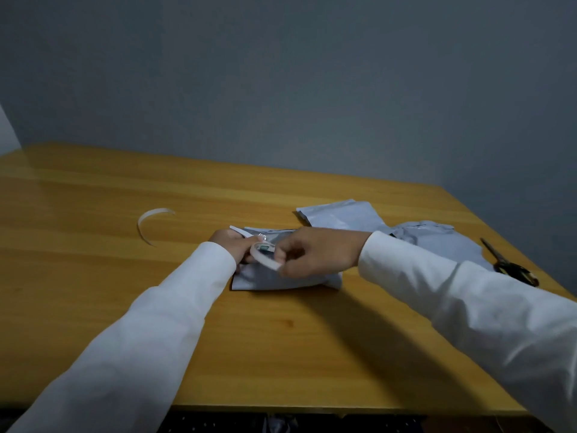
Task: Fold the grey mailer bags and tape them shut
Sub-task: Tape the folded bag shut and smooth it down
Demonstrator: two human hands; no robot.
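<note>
Plain grey-blue wall (312, 73), wooden table (93, 189) pushed against it; dim, even light

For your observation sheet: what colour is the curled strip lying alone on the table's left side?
White; the curled strip shows clearly in the head view against the wooden table.

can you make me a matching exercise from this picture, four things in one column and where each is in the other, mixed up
Things:
1. scissors
2. loose strip
3. folded bag
4. spare bags

Places:
A. under both hands
B. alone on the table's left
C. near the table's right edge
D. piled behind the right wrist

Pairs: 1-C, 2-B, 3-A, 4-D
</note>
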